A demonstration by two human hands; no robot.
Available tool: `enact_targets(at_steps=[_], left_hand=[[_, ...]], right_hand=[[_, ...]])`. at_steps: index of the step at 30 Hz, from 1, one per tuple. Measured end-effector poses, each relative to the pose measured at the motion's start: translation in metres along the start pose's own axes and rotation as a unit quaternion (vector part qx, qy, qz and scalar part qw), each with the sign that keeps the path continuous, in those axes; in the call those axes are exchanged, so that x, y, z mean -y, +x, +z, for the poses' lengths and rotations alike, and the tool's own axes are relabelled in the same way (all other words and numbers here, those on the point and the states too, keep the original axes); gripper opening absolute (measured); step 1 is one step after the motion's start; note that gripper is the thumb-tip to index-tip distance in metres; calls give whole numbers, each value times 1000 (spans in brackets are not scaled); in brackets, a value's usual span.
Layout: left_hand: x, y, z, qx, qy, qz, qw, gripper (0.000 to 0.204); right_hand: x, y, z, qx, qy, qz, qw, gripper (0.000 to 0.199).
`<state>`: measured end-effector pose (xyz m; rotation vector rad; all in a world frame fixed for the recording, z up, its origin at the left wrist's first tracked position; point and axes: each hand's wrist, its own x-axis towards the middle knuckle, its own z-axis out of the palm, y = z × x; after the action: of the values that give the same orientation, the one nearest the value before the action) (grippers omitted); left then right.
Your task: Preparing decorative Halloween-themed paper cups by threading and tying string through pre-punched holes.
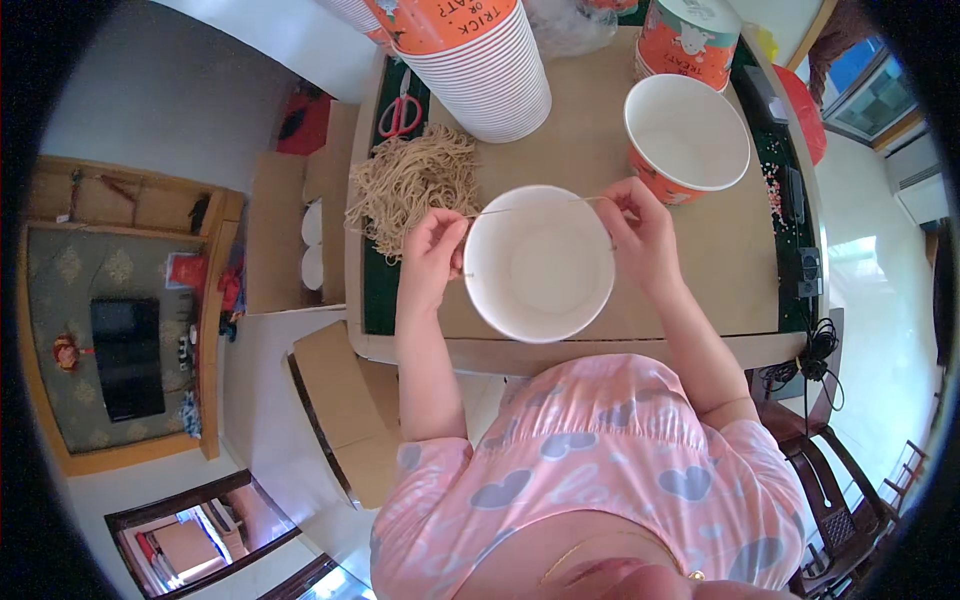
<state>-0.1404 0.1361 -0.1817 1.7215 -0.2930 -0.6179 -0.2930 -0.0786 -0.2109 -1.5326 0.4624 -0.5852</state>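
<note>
A white paper bucket (540,265) stands open side up at the near middle of the table. My left hand (432,255) pinches one end of a thin tan string (530,207) at the bucket's left rim. At the right rim, my right hand (636,228) pinches the string's other end. The string stretches straight across the bucket's far edge between both hands.
A heap of tan strings (412,185) lies left of the bucket, red scissors (401,113) behind it. A tall stack of orange-and-white buckets (480,60) stands at the back. Another open bucket (686,135) sits at right. Cardboard boxes (345,400) stand on the floor at left.
</note>
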Motion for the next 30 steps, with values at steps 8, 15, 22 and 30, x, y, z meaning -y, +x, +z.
enact_targets(at_steps=[8, 15, 22, 30], left_hand=[[75, 11, 20, 28, -131, -27, 991, 22], [41, -16, 32, -11, -175, -22, 984, 30], [-1, -27, 17, -20, -139, 53, 989, 16], [-98, -113, 4, -194, -67, 634, 745, 17]], right_hand=[[-51, 19, -16, 132, -41, 186, 973, 16], [-69, 8, -12, 219, -98, 145, 960, 38], [34, 13, -26, 267, 11, 91, 959, 41], [164, 109, -135, -77, -307, -309, 897, 41]])
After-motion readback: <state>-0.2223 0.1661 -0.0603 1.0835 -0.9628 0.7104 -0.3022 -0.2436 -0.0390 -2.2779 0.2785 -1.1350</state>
